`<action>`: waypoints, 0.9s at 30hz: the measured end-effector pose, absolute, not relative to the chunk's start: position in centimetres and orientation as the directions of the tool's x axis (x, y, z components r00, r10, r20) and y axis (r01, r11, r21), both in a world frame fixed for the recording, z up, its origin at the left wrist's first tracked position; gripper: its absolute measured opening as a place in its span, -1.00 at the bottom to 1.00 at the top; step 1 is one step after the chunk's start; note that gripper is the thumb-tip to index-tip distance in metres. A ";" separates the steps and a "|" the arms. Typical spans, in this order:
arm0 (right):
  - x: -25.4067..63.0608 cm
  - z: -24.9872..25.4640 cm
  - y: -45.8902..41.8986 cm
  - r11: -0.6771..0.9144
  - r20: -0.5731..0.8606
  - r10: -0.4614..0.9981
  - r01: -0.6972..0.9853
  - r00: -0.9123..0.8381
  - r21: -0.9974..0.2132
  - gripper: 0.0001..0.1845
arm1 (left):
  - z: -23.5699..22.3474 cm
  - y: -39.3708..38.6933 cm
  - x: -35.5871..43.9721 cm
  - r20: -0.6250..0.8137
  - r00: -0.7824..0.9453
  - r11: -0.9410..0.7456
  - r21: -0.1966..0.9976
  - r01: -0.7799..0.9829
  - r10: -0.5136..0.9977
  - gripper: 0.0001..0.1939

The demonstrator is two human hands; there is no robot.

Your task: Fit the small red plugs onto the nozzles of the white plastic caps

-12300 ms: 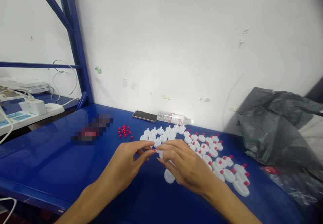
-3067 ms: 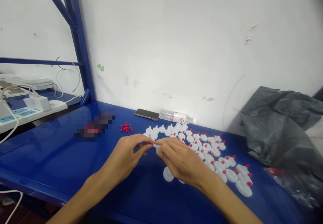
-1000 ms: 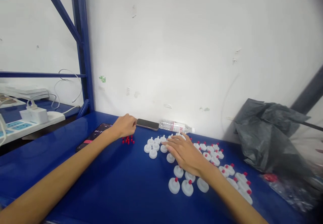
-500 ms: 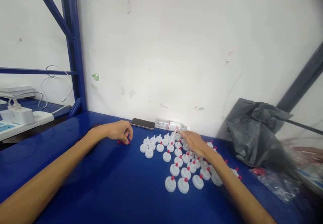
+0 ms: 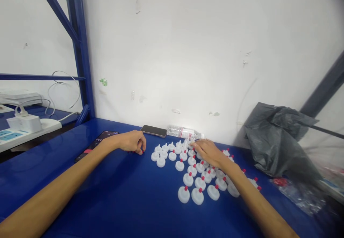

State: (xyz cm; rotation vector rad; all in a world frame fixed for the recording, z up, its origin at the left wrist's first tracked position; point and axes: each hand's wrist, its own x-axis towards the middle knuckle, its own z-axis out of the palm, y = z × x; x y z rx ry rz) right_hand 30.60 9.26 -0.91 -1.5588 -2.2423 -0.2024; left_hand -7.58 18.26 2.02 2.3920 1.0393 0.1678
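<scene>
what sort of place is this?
Probably a workshop or small factory workstation: a blue tabletop with a blue upright frame, rows of white round parts, many with red tips, and a power strip at the left.

Left of the one bottle (image 5: pixel 185 133) lie two phones (image 5: pixel 153 131) and one power strip (image 5: pixel 27 136); right of it sits one grey bag (image 5: pixel 279 143). Nearer than the bottle are at least fifteen red-tipped white pieces (image 5: pixel 197 197), at least seven bare-tipped pieces (image 5: pixel 161 163) and mostly hidden red caps (image 5: pixel 143 152).
</scene>
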 end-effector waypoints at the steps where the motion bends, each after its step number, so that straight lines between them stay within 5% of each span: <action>1: 30.6 -0.8 9.2 0.375 0.405 0.862 0.920 -0.304 -0.109 -0.45 | 2.0 18.2 -7.5 -0.087 0.704 -0.573 0.515 0.638 0.705 -0.88; 5: 30.4 0.1 8.8 0.398 0.465 0.832 0.910 -0.302 -0.120 -0.62 | 2.5 17.7 -6.7 0.007 0.692 -0.593 0.522 0.613 0.721 -0.94; 10: 28.6 1.3 7.5 0.431 0.573 0.766 0.894 -0.292 -0.120 -0.79 | 3.1 15.5 -4.2 0.401 0.481 -0.626 0.510 0.590 0.780 -0.73; 13: 26.7 1.2 6.4 0.557 0.585 0.703 0.824 -0.405 -0.098 -0.84 | 2.4 14.0 -2.3 0.498 0.396 -0.636 0.582 0.507 0.771 -0.69; 18: 24.4 0.1 5.5 0.692 0.625 0.577 0.721 -0.526 -0.034 -0.86 | 0.5 12.4 -0.1 0.451 0.452 -0.611 0.727 0.313 0.769 -0.70; 27: 23.7 0.3 4.9 0.717 0.601 0.559 0.697 -0.571 -0.005 -0.78 | -0.2 11.2 1.1 0.354 0.497 -0.529 0.804 0.271 0.793 -0.60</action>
